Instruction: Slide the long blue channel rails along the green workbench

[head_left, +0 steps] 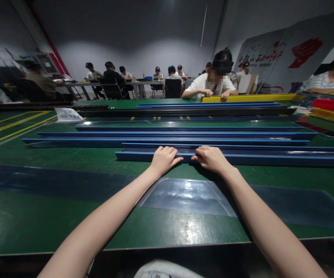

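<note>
Both hands grip the near wall of a long blue U-shaped channel (259, 159) that lies crosswise on the green table. My left hand (164, 157) curls its fingers over the rim, thumb along the outer face, a little way from the channel's left end. A short gap to the right, my right hand (210, 157) is closed over the same wall, its thumb pointing left. Fingertips of both hands are partly hidden inside the channel. Between my forearms and the table front lies a flat clear plastic strip (187, 195), stretching out to both sides.
Behind the held piece lie more blue channels (97, 143) and a long black bar (184, 112). Crumpled plastic (67, 114) sits at the left. Red (331, 104) and yellow trays (330, 115) stand at the right. Across the table (169, 235), a person (213, 83) handles a yellow channel (250, 98).
</note>
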A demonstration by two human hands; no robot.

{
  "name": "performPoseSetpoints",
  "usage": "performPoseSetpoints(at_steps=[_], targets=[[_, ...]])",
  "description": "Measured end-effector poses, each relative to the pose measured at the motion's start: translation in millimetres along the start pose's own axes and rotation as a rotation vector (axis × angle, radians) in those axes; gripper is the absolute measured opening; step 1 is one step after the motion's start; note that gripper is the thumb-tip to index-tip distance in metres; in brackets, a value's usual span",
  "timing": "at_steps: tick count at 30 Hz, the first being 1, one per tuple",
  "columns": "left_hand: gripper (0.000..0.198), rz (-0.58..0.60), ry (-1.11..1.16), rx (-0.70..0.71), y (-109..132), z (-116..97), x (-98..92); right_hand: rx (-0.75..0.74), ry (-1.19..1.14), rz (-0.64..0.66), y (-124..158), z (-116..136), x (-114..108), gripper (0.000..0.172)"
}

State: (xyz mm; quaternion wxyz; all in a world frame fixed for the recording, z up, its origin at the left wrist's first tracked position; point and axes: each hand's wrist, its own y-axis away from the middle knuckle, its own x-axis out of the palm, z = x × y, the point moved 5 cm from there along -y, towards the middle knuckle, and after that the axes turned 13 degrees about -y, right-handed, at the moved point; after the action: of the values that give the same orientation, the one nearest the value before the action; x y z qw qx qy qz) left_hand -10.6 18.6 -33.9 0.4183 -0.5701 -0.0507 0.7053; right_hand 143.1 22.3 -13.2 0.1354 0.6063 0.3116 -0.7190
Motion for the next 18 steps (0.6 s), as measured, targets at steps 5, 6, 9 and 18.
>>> performPoseSetpoints(at_steps=[5, 6, 9, 18], targets=[[0.037, -0.002, -0.010, -0.002, 0.0, -0.2, -0.8, 0.009, -0.001, 0.006, -1.1, -0.6, -0.6, 0.032], [0.037, -0.001, -0.012, -0.002, -0.1, -0.3, -1.1, 0.015, -0.002, 0.010, -1.3, -1.0, -0.6, 0.032], [0.037, 0.003, -0.021, -0.005, -0.3, -0.5, -1.8, 0.032, -0.009, 0.029, -2.1, -2.2, -0.4, 0.033], [0.036, -0.015, -0.023, -0.014, 0.4, 0.3, -0.9, 0.055, -0.029, 0.047, -2.9, -2.5, -1.6, 0.032]])
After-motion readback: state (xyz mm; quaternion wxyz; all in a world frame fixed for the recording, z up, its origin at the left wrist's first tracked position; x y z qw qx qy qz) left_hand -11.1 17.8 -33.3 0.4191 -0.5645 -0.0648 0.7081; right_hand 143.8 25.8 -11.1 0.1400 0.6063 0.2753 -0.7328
